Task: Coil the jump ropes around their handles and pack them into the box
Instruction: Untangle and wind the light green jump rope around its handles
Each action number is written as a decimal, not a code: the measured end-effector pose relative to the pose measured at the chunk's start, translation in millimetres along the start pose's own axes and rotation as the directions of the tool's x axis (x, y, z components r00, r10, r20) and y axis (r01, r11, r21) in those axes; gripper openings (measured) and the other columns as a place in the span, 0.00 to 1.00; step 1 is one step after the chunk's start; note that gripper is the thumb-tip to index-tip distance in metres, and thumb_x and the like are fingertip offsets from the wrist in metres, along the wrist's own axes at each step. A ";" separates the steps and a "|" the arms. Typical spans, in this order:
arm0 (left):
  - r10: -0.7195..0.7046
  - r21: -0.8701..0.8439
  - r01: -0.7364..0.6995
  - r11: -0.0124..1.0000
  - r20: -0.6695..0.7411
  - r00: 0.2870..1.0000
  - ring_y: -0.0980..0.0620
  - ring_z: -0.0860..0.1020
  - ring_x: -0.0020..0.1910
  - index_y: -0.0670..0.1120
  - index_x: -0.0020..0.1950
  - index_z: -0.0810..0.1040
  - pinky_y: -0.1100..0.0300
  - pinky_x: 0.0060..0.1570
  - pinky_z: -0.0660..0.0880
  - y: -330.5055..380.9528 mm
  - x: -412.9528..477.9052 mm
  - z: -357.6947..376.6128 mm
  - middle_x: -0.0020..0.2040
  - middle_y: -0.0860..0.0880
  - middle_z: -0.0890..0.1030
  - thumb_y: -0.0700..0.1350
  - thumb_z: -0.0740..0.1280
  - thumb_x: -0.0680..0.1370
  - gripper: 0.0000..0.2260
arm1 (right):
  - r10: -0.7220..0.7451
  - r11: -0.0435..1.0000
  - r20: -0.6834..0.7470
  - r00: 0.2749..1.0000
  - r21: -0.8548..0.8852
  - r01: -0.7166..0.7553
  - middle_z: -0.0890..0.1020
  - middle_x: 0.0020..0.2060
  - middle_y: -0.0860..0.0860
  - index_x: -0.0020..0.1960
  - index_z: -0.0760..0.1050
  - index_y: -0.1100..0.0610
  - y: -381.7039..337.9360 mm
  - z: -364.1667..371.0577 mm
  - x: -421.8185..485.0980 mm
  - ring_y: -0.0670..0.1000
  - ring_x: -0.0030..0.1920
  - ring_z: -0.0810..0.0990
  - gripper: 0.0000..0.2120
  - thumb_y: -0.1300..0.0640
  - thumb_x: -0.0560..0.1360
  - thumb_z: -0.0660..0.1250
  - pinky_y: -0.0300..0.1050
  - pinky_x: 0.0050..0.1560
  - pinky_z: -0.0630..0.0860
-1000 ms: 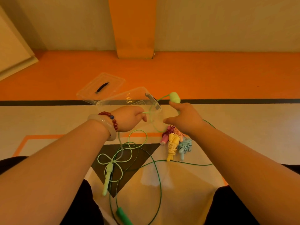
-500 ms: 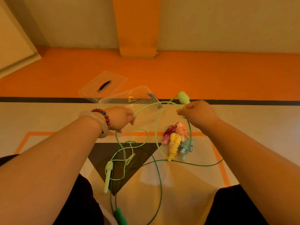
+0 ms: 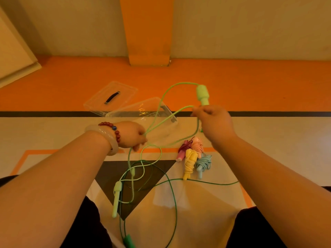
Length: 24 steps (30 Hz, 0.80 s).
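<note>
Head view: a person's two hands over a floor.
Right hand (image 3: 214, 123): closed around a light green handle (image 3: 202, 94).
Left hand (image 3: 131, 135): pinching that rope (image 3: 162, 102).
Box (image 3: 143, 115): between the hands.

Warm, dim yellow-orange light. Beige wall (image 3: 250, 25) at rear with orange pillar (image 3: 147, 31) at centre. Orange floor band (image 3: 250, 83) along the wall, then black line (image 3: 286, 114), then cream floor (image 3: 286, 140) with orange outline (image 3: 23, 158) and dark triangle (image 3: 114, 172).
</note>
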<state>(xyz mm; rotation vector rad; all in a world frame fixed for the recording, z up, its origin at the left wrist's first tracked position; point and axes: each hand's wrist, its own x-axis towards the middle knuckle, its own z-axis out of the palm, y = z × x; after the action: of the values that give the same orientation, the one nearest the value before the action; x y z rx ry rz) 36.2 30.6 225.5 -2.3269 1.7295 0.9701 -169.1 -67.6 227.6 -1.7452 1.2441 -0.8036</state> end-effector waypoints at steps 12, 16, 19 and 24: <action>0.178 -0.444 -0.218 0.869 -0.130 0.975 0.53 0.67 0.30 0.50 0.40 0.74 0.59 0.33 0.66 36.6 0.2 7.4 0.31 0.52 0.69 0.48 0.57 0.82 0.13 | -0.075 0.934 0.483 0.873 -0.273 0.231 0.71 0.53 0.49 0.56 0.80 0.46 -7.8 21.5 -15.5 0.46 0.53 0.71 0.13 0.49 0.72 0.72 0.39 0.42 0.63; 0.171 -0.384 -0.238 0.892 -0.201 0.965 0.56 0.74 0.31 0.47 0.45 0.78 0.60 0.39 0.73 23.0 -0.5 -3.0 0.32 0.53 0.75 0.51 0.60 0.81 0.12 | -0.126 0.957 0.276 0.953 -0.218 0.190 0.71 0.41 0.48 0.41 0.83 0.55 -4.0 15.2 -8.2 0.44 0.36 0.69 0.11 0.50 0.76 0.68 0.33 0.32 0.63; 0.057 -0.065 -0.057 0.996 -0.001 0.998 0.57 0.76 0.37 0.50 0.43 0.76 0.63 0.41 0.71 -3.5 0.2 -2.9 0.36 0.54 0.80 0.51 0.59 0.82 0.12 | -0.075 0.992 0.013 0.997 -0.105 0.076 0.73 0.35 0.52 0.37 0.80 0.55 -0.2 4.5 -0.1 0.47 0.28 0.66 0.13 0.51 0.78 0.66 0.38 0.27 0.63; -0.008 -0.036 0.007 0.999 -0.018 1.000 0.57 0.74 0.34 0.49 0.44 0.74 0.66 0.34 0.68 -3.7 0.7 3.2 0.36 0.52 0.74 0.48 0.53 0.84 0.14 | 0.107 0.972 -0.054 0.993 -0.204 -0.116 0.76 0.35 0.54 0.48 0.81 0.60 14.1 -6.5 13.0 0.51 0.32 0.71 0.08 0.55 0.76 0.68 0.39 0.29 0.65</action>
<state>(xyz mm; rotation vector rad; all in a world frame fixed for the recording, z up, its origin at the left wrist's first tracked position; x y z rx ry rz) 38.3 32.7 221.5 -2.3696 1.7230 0.9893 -176.7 -84.0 218.5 -1.8110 1.4854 -0.6680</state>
